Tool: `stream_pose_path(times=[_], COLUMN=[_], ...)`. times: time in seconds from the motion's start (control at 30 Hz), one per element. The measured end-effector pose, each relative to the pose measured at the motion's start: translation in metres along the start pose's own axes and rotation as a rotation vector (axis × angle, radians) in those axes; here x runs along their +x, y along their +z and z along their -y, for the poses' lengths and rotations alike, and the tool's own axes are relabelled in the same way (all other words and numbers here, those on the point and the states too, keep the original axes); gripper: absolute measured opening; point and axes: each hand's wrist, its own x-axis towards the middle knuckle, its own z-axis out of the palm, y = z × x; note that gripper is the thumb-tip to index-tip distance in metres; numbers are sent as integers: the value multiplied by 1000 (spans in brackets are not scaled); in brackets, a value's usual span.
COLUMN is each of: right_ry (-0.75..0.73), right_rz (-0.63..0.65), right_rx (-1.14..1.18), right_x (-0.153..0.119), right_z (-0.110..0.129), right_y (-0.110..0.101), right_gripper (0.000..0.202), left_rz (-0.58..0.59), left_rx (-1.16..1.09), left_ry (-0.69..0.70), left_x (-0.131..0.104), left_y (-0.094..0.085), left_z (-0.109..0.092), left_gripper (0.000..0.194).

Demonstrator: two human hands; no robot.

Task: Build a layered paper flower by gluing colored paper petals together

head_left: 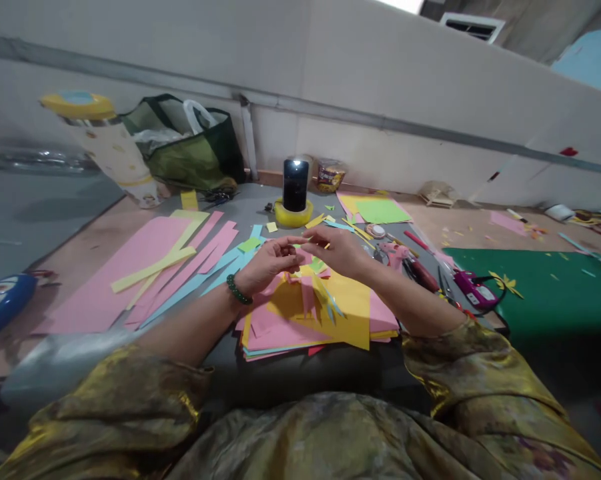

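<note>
Left hand (271, 265) and right hand (344, 252) curled in close — any grip too blurred to tell — by pink strips (307, 298) over the yellow sheet (355, 313), seemingly delicate fingertip work, any next move wanting light, steady pressure.

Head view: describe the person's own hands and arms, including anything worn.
Both hands, left and right, are bare of gloves. Loose, shiny olive-and-gold patterned sleeves end near the elbows. A dark green beaded bracelet circles the left wrist.

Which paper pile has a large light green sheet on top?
The far pile, right of the phone; the near pile shows large yellow and pink sheets instead.
</note>
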Motion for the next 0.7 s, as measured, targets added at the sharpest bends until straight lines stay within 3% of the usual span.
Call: stream_pose_path(times=[0.2,0.33,0.4,0.47,0.53,0.63,0.7], right_ry=[-44,200,329,451,586,791,885], right_rz=[-359,-623,-674,-631,-506,-298,-235], right_rx=[66,-28,-82,-132,-235,-483,-587], right_x=[-62,-120,-148,-173,-191,-202,-201], right_z=[-21,-51,-67,-81,-91,-101,-105], right_y=[-48,-82,-93,-99,-100,-96,-91], right_gripper=[20,24,28,30,31,30,30], left_rz=[-102,-123,-140,-150,-176,-242,-264], left_rx=[-22,32,70,67,54,61,77], left_ry=[-55,-51,-61,-96,-160,-212,-235], left_x=[-1,-2,-2,-2,-2,-2,-2], left_y=[4,4,5,9,14,23,26], left_z=[-8,-15,-16,-18,-19,-24,-27], left_gripper=[45,35,34,34,39,40,40])
